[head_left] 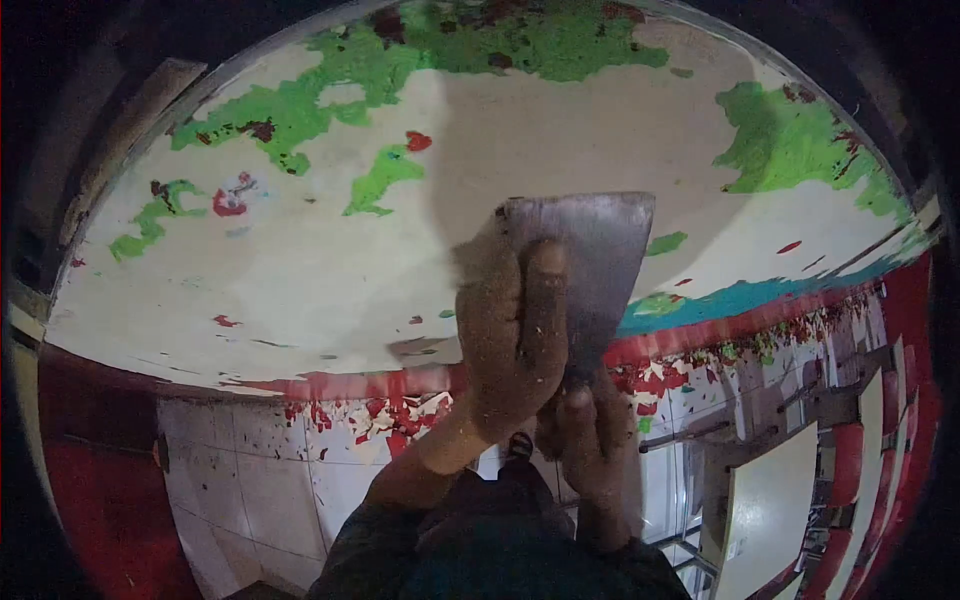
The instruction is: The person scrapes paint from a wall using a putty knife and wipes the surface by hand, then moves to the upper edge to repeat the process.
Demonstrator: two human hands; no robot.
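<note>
A wide metal scraper (605, 250) is held up against a cream wall (300, 260) with patches of green, red and dark old paint. My left hand (510, 340) presses on the scraper's blade with its fingers, the rest of the hand bent at the left of it. Below it, my right hand (590, 430) is wrapped round the lower end of the scraper, where the handle is mostly hidden. The blade's top edge lies at or very near the wall surface. A green patch (668, 242) shows just right of the blade.
Red, white and green paint flakes (400, 415) lie on the tiled floor (270, 490) along the red lower edge of the wall. A pale tabletop (765, 510) and red-and-cream furniture stand at the lower right. A foot in a sandal (520, 446) shows below my hands.
</note>
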